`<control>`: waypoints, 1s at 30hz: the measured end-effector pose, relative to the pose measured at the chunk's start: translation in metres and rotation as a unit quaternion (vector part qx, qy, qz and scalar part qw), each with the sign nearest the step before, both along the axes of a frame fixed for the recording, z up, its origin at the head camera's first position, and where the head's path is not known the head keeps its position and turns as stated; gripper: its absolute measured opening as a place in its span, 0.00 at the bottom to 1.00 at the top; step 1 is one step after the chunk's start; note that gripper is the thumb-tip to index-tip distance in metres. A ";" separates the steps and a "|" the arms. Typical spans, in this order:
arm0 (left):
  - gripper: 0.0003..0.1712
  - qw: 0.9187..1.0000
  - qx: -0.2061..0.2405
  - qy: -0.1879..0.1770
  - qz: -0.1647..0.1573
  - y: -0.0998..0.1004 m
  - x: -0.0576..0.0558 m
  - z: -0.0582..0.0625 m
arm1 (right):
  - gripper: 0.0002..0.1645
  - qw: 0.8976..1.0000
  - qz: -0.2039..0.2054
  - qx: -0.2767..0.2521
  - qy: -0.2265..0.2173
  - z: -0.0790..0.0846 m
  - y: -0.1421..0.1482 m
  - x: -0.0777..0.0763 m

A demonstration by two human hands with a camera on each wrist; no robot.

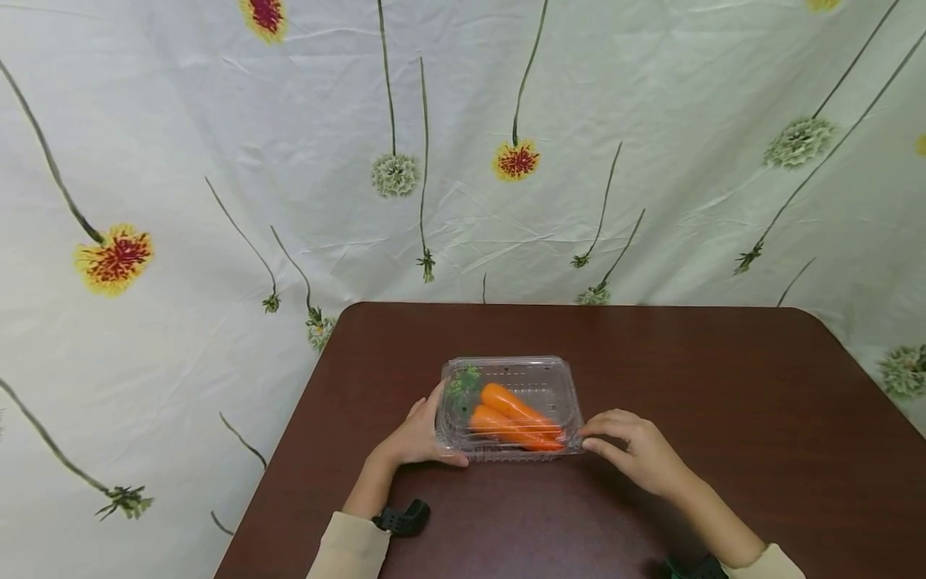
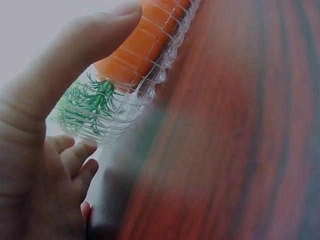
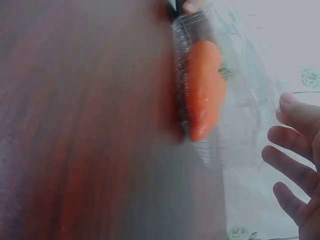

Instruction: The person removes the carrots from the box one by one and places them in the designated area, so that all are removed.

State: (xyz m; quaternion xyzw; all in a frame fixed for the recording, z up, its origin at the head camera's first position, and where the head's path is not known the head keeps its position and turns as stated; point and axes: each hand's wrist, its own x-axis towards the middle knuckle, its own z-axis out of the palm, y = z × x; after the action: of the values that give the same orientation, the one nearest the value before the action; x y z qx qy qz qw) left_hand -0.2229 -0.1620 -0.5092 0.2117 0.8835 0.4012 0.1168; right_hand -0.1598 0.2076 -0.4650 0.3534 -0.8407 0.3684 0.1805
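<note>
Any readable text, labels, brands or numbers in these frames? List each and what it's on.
None readable in any view.
Clear plastic container: no label or print visible; holds carrots.
Floral cloth backdrop: flower pattern only, no words.
Brown table: bare, no markings.
Left hand and right hand at the container's ends hide no label that can be seen.

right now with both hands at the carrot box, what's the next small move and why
Probably bring the right hand in until its fingers grip the right end of the clear box. The left hand already holds the left end, thumb along the front edge, while the right fingers look spread and only just at the box. The lid seems closed over the carrots.
</note>
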 end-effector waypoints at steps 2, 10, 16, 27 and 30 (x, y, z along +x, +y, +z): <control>0.83 1.000 0.000 -0.002 0.002 0.000 0.000 0.001 | 0.15 1.000 0.002 -0.006 0.009 0.005 0.000 -0.001; 0.83 1.000 0.003 0.023 -0.015 0.001 -0.002 0.001 | 0.18 0.999 -0.004 -0.035 0.016 0.030 0.000 -0.011; 0.80 1.000 -0.018 0.000 0.013 0.000 0.002 0.000 | 0.20 0.997 -0.022 -0.063 0.033 0.048 -0.008 -0.019; 0.81 1.000 -0.010 0.016 -0.011 0.000 -0.001 -0.001 | 0.12 0.989 -0.087 -0.111 -0.049 0.067 -0.014 -0.047; 0.81 1.000 -0.013 0.018 -0.009 0.001 -0.001 -0.001 | 0.08 0.981 -0.099 -0.145 -0.085 0.080 -0.019 -0.050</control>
State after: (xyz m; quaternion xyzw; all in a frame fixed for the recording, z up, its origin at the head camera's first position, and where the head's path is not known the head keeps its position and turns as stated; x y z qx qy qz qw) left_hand -0.2236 -0.1610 -0.5102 0.2255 0.8885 0.3849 0.1069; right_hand -0.2095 0.1883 -0.3852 0.2062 -0.8213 0.4956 0.1931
